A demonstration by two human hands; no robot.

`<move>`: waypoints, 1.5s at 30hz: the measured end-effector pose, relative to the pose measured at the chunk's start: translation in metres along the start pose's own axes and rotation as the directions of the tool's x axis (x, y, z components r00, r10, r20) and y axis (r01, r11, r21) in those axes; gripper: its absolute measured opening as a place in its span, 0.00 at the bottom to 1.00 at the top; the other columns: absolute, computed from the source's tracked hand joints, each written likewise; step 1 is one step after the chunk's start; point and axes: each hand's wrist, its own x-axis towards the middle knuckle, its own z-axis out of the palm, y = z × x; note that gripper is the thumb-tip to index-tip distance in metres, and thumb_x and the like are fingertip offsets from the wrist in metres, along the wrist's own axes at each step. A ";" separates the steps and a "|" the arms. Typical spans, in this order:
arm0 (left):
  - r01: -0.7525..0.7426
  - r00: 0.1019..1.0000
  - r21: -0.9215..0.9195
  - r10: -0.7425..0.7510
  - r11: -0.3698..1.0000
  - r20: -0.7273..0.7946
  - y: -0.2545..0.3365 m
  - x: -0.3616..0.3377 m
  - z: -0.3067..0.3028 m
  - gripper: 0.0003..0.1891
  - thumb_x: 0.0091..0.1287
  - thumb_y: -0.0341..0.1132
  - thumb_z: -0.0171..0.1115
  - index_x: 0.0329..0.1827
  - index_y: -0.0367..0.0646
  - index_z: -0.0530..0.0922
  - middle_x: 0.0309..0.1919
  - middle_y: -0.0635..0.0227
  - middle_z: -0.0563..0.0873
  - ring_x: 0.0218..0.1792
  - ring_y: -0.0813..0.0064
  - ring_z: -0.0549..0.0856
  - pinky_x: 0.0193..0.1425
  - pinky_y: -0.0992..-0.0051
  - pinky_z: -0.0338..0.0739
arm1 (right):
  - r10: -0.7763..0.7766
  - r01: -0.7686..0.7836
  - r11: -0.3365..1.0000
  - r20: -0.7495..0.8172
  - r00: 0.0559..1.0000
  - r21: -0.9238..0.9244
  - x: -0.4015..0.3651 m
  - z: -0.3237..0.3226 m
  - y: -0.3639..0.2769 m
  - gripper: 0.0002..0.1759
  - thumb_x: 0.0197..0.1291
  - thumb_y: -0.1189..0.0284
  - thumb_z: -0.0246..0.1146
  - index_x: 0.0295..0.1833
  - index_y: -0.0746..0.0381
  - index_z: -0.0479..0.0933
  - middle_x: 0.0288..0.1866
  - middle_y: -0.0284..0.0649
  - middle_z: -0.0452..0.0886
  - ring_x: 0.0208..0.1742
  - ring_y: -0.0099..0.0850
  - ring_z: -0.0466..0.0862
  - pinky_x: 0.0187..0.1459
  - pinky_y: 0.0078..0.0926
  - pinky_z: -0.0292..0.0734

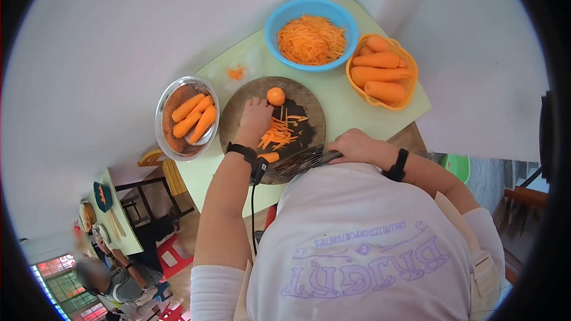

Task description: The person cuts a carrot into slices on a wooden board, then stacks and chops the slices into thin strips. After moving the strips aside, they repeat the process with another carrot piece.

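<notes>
A round wooden chopping board (238, 142) lies on the table in front of me. My left hand (256, 116) reaches over it, fingers forward and lightly bent, next to a cut carrot piece (275, 96) with its round end facing up. Carrot strips (278, 134) are spread beside and below this hand. Wrapped around a dark handle, my right hand (355, 146) holds a cleaver (297, 161) low over the board's near edge. Another carrot piece (270, 157) is near the blade, partly hidden by my left wrist's strap and device.
A blue basin (273, 38) of shredded carrot stands at the back. Whole carrots fill a yellow basket (412, 86) on the right and lie in a metal bowl (162, 110) on the left. Scraps rest on a plastic bag (250, 62). Another person (128, 279) sits at a distant table.
</notes>
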 end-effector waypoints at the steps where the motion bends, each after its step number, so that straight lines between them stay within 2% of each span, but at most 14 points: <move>1: -0.006 1.000 0.036 0.005 0.999 0.031 -0.003 -0.001 0.001 0.10 0.65 0.32 0.59 0.47 0.50 0.83 0.48 0.67 0.82 0.57 0.65 0.77 0.62 0.62 0.68 | 0.002 -0.002 1.000 0.005 1.000 -0.005 -0.001 0.001 0.001 0.20 0.59 0.50 0.66 0.42 0.57 0.81 0.30 0.46 0.83 0.37 0.48 0.84 0.38 0.44 0.78; 3: -0.013 0.998 0.071 0.008 0.997 0.063 -0.009 -0.002 0.004 0.09 0.66 0.32 0.59 0.47 0.50 0.83 0.48 0.68 0.83 0.57 0.66 0.77 0.63 0.62 0.67 | 0.004 -0.004 1.000 0.013 1.000 -0.008 -0.002 0.003 0.001 0.20 0.59 0.50 0.66 0.42 0.57 0.81 0.30 0.46 0.83 0.37 0.48 0.84 0.38 0.44 0.78; 5: -0.041 0.998 0.040 0.042 0.998 -0.044 -0.013 -0.003 0.007 0.04 0.63 0.32 0.61 0.38 0.50 0.82 0.40 0.70 0.84 0.53 0.67 0.79 0.60 0.63 0.68 | 0.008 -0.008 1.000 0.010 1.000 -0.024 -0.001 0.003 0.002 0.20 0.59 0.50 0.66 0.42 0.57 0.81 0.30 0.46 0.83 0.36 0.47 0.84 0.38 0.44 0.77; 9: -0.059 0.988 -0.035 0.054 0.998 -0.142 -0.020 -0.011 -0.006 0.02 0.62 0.32 0.62 0.35 0.49 0.81 0.34 0.71 0.84 0.50 0.66 0.80 0.59 0.63 0.68 | -0.014 0.014 1.000 -0.011 1.000 0.009 -0.001 0.003 0.003 0.21 0.60 0.49 0.65 0.42 0.56 0.81 0.29 0.46 0.83 0.36 0.47 0.84 0.37 0.44 0.77; 12: -0.079 0.953 -0.141 0.033 0.987 -0.301 -0.026 -0.024 -0.016 0.06 0.57 0.30 0.66 0.36 0.49 0.80 0.33 0.73 0.84 0.49 0.66 0.80 0.61 0.63 0.67 | -0.016 0.016 1.000 0.012 1.000 0.000 0.003 0.001 0.005 0.21 0.60 0.49 0.65 0.42 0.56 0.81 0.30 0.45 0.83 0.35 0.47 0.84 0.37 0.43 0.77; 14: -0.050 0.874 -0.322 -0.115 0.945 -0.473 -0.026 -0.039 -0.018 0.06 0.56 0.29 0.67 0.35 0.49 0.80 0.33 0.71 0.84 0.46 0.64 0.80 0.59 0.63 0.68 | 0.003 -0.003 1.000 0.051 0.999 -0.009 0.005 0.000 0.006 0.21 0.60 0.49 0.65 0.44 0.55 0.82 0.30 0.45 0.84 0.36 0.46 0.84 0.37 0.42 0.77; 15: -0.041 0.873 -0.323 -0.124 0.945 -0.471 -0.024 -0.049 -0.016 0.06 0.56 0.29 0.67 0.35 0.49 0.80 0.33 0.71 0.84 0.46 0.64 0.80 0.59 0.63 0.68 | -0.005 0.006 1.000 0.056 0.998 -0.011 0.006 -0.001 0.006 0.21 0.60 0.49 0.65 0.44 0.55 0.82 0.30 0.45 0.84 0.36 0.46 0.84 0.37 0.42 0.77; 17: 0.075 0.781 -0.449 -0.333 0.890 -0.528 -0.017 -0.072 -0.008 0.05 0.57 0.29 0.67 0.35 0.48 0.80 0.33 0.69 0.84 0.44 0.63 0.81 0.56 0.63 0.68 | 0.001 -0.006 0.996 0.049 0.999 0.091 0.006 -0.003 0.005 0.21 0.60 0.49 0.66 0.46 0.55 0.82 0.32 0.45 0.84 0.37 0.46 0.84 0.38 0.42 0.77; 24: 0.294 0.701 -0.626 -0.608 0.723 -0.373 0.034 -0.154 0.059 0.04 0.60 0.30 0.68 0.36 0.47 0.80 0.35 0.69 0.85 0.44 0.63 0.81 0.55 0.63 0.69 | 0.151 -0.166 0.952 0.074 0.986 0.258 0.003 -0.006 0.003 0.23 0.59 0.52 0.67 0.49 0.60 0.83 0.36 0.48 0.85 0.39 0.47 0.84 0.42 0.39 0.79; 26: 0.368 0.587 -0.678 -0.725 0.636 -0.362 0.048 -0.167 0.068 0.05 0.59 0.29 0.68 0.36 0.47 0.80 0.36 0.70 0.85 0.44 0.64 0.82 0.55 0.63 0.69 | 0.245 -0.261 0.898 0.090 0.965 0.354 0.007 -0.009 0.001 0.24 0.59 0.52 0.67 0.48 0.62 0.83 0.37 0.50 0.85 0.39 0.47 0.85 0.43 0.39 0.79; 30: 0.391 0.544 -0.709 -0.769 0.587 -0.336 0.065 -0.178 0.076 0.06 0.59 0.28 0.68 0.37 0.48 0.80 0.37 0.71 0.86 0.44 0.64 0.82 0.55 0.64 0.69 | 0.257 -0.272 0.902 0.091 0.962 0.336 0.016 -0.001 0.006 0.25 0.60 0.51 0.68 0.48 0.63 0.83 0.36 0.51 0.85 0.39 0.47 0.84 0.43 0.39 0.79; 36: 0.130 0.665 -0.618 -0.530 0.776 -0.526 0.072 -0.166 0.070 0.10 0.55 0.25 0.69 0.37 0.48 0.79 0.39 0.71 0.86 0.43 0.65 0.82 0.53 0.65 0.71 | 0.290 -0.282 0.908 0.022 0.957 0.310 0.024 -0.007 -0.001 0.25 0.60 0.52 0.68 0.45 0.65 0.83 0.34 0.52 0.84 0.37 0.46 0.84 0.41 0.37 0.78; 41: 0.168 0.641 -0.601 -0.550 0.781 -0.536 0.069 -0.153 0.068 0.09 0.56 0.25 0.68 0.37 0.47 0.79 0.40 0.71 0.86 0.45 0.65 0.83 0.54 0.65 0.71 | 0.265 -0.234 0.913 -0.051 0.963 0.334 0.023 -0.001 0.000 0.22 0.60 0.54 0.69 0.42 0.65 0.83 0.30 0.51 0.83 0.32 0.45 0.84 0.37 0.37 0.78; 45: 0.156 0.697 -0.606 -0.522 0.780 -0.492 0.066 -0.160 0.074 0.10 0.57 0.25 0.67 0.40 0.46 0.81 0.44 0.69 0.85 0.47 0.61 0.83 0.54 0.62 0.75 | 0.236 -0.208 0.921 -0.047 0.971 0.329 0.025 -0.004 -0.003 0.22 0.60 0.55 0.69 0.40 0.65 0.83 0.29 0.51 0.83 0.31 0.44 0.83 0.36 0.37 0.77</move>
